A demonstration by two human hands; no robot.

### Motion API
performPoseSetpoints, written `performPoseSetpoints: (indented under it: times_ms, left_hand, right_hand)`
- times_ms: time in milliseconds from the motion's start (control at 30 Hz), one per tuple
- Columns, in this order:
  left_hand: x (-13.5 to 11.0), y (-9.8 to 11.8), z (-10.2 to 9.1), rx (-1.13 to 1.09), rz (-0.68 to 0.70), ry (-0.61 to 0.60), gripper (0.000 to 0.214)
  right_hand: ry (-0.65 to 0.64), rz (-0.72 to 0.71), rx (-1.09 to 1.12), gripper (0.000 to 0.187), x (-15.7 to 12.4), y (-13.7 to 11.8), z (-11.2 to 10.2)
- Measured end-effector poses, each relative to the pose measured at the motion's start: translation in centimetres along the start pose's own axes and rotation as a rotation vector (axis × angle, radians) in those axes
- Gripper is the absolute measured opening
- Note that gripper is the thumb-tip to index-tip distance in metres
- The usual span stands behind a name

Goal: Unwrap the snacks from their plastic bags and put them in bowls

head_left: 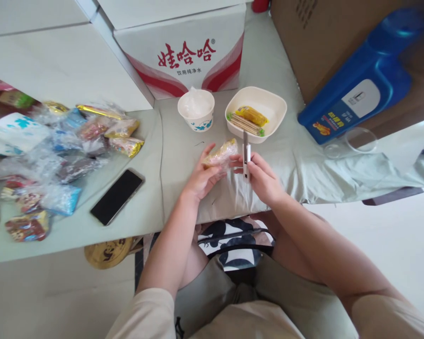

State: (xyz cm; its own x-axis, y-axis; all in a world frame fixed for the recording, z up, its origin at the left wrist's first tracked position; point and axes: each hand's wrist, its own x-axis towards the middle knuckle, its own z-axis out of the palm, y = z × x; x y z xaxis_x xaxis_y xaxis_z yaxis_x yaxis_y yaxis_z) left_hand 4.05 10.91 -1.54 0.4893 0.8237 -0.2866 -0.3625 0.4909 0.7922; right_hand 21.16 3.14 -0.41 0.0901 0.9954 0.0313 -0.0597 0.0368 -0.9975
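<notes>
My left hand (202, 176) is closed around a small clear-wrapped yellowish snack packet (222, 154), held just above the pale green tablecloth (183, 141). My right hand (263, 179) grips a slim utility knife (246, 157), its blade pointing away from me, right beside the packet's right end. Just beyond the hands stands a cream square bowl (275, 106) holding a yellow packet and a flat striped packet. To its left is a white paper cup (197, 110) lined with clear plastic.
A black phone (117, 196) lies left of my hands. Several wrapped snacks (74, 150) are heaped at the far left. A white carton with red lettering (187, 52) stands behind the cup. A blue jug (367, 80) and a clear lid (353, 141) sit at right.
</notes>
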Motion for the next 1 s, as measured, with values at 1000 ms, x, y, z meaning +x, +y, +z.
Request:
performPoseSetpoints:
  times_ms: [1000]
  left_hand:
    - [1.3, 0.2, -1.9, 0.305, 0.23, 0.29, 0.049]
  right_hand:
    - [0.122, -0.096, -0.805, 0.018, 0.8, 0.2, -2.4]
